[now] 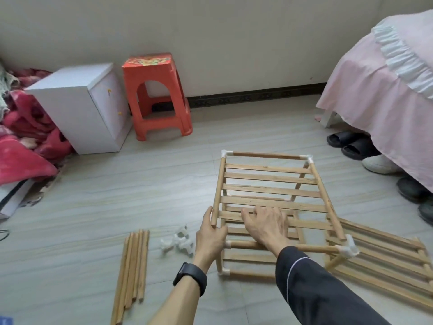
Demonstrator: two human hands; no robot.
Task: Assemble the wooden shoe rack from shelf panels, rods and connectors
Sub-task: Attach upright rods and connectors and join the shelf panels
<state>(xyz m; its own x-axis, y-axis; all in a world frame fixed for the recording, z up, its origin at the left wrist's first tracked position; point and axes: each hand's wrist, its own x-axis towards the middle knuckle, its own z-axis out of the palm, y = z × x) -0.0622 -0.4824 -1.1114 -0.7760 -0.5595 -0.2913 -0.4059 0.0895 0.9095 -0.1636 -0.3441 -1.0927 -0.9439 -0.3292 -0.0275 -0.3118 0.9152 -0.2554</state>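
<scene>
Gripping the side rod (219, 184) of the rack (269, 178) in my left hand (209, 234), right hand (266, 225) spread flat on the slats. Loose rods (133, 266) and connectors (179, 242) lie left on the floor; a spare shelf panel (386, 266) crowds the near-right leg.

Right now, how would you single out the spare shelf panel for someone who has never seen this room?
Start at the pink-covered bed on the right, then drop to the half-built rack standing before it. The spare shelf panel lies flat on the floor by the rack's near right corner. The rack's panels are framed by rods and white connectors; this one lies bare.
</scene>
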